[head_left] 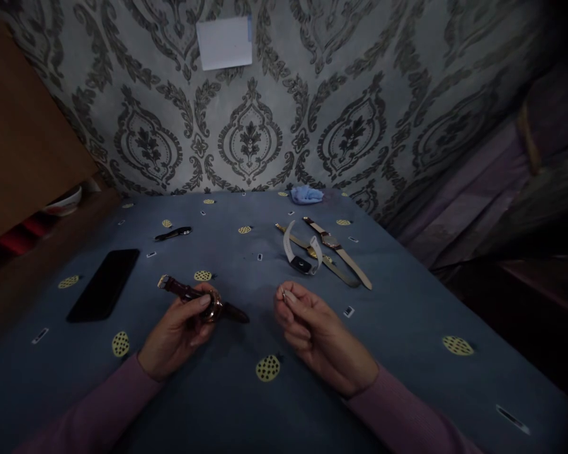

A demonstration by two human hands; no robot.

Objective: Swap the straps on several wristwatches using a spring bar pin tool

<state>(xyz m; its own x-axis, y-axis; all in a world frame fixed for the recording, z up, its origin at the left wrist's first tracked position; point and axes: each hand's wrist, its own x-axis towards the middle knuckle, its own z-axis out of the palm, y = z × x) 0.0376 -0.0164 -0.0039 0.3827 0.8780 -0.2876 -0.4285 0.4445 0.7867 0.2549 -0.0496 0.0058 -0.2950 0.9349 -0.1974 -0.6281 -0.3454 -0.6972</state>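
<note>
My left hand [182,325] grips a wristwatch [213,307] with a dark red-brown strap and a shiny gold-toned case, thumb on the case. The strap stretches out to both sides, its buckle at the upper left. To the right, my right hand [312,328] is closed, with thumb and forefinger pinched around something tiny that I cannot make out. Beyond that hand stands a smartwatch [301,265] with a pale band curving upward. Just behind it lie a gold-toned watch [312,252] and a brown-strapped watch [330,240], both stretched flat.
A black phone [104,285] lies on the blue patterned tablecloth [236,397] at left. Behind it is a small black folded tool or strap [173,234]. A crumpled blue cloth [307,194] rests by the wall. A wooden cabinet [23,132] borders the left side.
</note>
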